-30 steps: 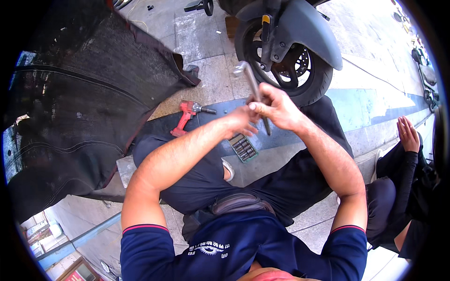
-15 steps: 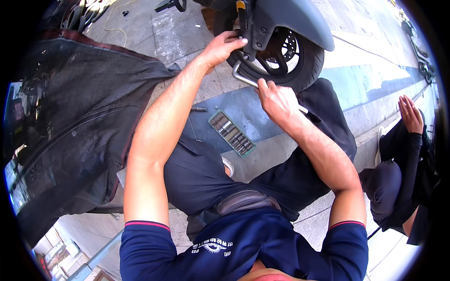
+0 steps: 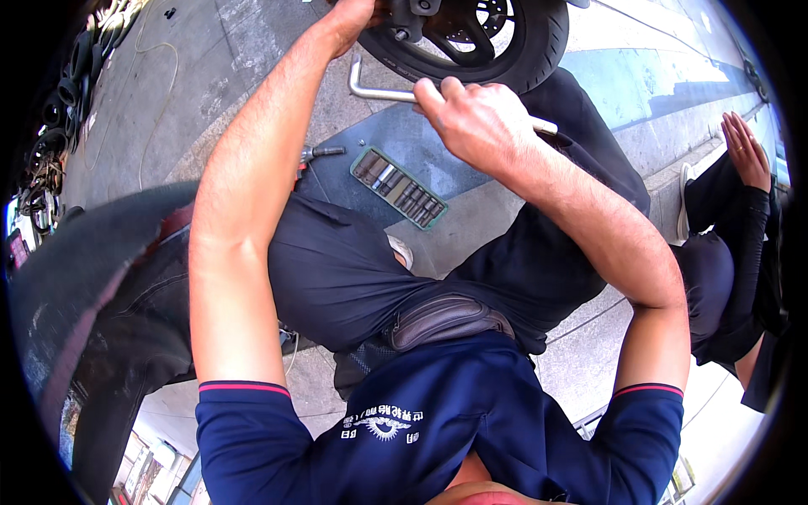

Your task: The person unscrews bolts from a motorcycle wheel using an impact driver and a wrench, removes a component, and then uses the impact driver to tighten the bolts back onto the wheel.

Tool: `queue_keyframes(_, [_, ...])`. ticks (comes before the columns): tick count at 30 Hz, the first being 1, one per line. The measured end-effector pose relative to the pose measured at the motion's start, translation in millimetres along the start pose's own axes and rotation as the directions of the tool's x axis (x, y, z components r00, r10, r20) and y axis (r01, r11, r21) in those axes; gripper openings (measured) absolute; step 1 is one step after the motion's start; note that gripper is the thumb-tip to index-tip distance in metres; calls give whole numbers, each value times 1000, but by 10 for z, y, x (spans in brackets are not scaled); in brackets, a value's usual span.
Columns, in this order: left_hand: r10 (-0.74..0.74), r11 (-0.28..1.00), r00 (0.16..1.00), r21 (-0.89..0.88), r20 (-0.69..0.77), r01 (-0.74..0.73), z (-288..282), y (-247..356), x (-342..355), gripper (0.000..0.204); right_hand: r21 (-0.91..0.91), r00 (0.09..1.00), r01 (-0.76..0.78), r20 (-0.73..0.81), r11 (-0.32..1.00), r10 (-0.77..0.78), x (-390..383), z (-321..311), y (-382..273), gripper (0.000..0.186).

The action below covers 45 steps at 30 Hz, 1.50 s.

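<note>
My right hand (image 3: 481, 124) is closed around an L-shaped metal wrench (image 3: 383, 93). The wrench's bent end points up, just below and left of the wheel and apart from it; its pale other end sticks out past my wrist. At the top edge my left hand (image 3: 347, 25) reaches beside the motorbike's wheel (image 3: 549, 55), near the axle end (image 3: 402, 35). Its fingers are partly cut off by the frame and partly dark, so their grip is hidden. Below the wrench, a green case of sockets (image 3: 399, 187) lies on the ground.
Left of the case lies a tool with a dark metal shaft (image 3: 326, 152), half behind my left arm. Another person (image 3: 724, 227) sits at the right, hands together. A dark cover (image 3: 126, 261) hangs at the left; tyres (image 3: 80, 67) and a hose (image 3: 175, 71) lie beyond.
My right hand has drawn the wrench away from the wheel's axle area. My left hand has shifted toward the top edge. The view has tilted down, and the dark cover at the left has swung lower.
</note>
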<state>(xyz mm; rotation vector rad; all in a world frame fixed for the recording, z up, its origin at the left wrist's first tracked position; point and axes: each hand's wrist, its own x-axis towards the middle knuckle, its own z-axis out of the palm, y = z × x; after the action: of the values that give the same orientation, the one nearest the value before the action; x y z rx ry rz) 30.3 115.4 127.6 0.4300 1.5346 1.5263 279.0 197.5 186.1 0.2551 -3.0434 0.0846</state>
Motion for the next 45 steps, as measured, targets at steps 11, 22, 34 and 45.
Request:
queue_keyframes(11, [-84,996,996,10,16,84,-35,34,38,87,-59,979,-129,148,990,137,182,51,129,21])
queue_keyframes(22, [-84,996,994,5,72,84,36,11,-17,84,-98,991,-103,80,990,111,165,-1,160,26])
queue_keyframes(34, [44,831,993,556,-107,23,-587,-882,-206,62,122,905,-266,374,956,204,9,520,-67,33])
queue_keyframes(45, [-202,56,879,891,-433,451,-416,-3021,-779,36,-21,230,-862,874,506,428,-951,2703,-500,33])
